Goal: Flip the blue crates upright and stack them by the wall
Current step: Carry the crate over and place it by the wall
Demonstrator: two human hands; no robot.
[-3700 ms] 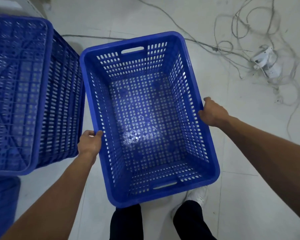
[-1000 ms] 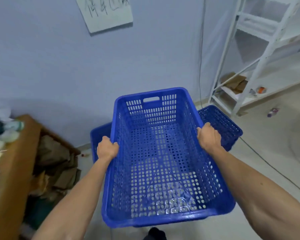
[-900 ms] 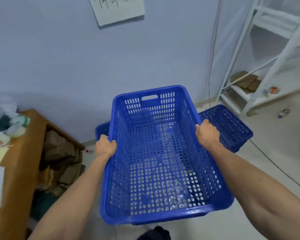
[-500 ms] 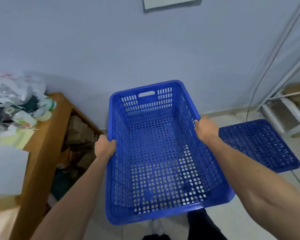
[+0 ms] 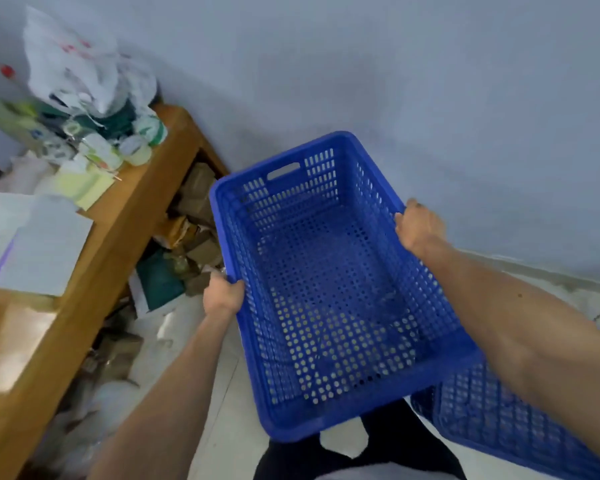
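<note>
Upright blue crate (image 5: 329, 292) held in the air near the wall (image 5: 430, 98), left hand (image 5: 222, 294) and right hand (image 5: 418, 226) each closed in a grip on its long rims, second blue crate (image 5: 506, 427) low at right, cluttered wooden tabletop (image 5: 125, 216) at left.

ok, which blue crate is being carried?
The upright crate, gripped by left hand and right hand on its long rims. The other crate sits lower right, untouched.
</note>
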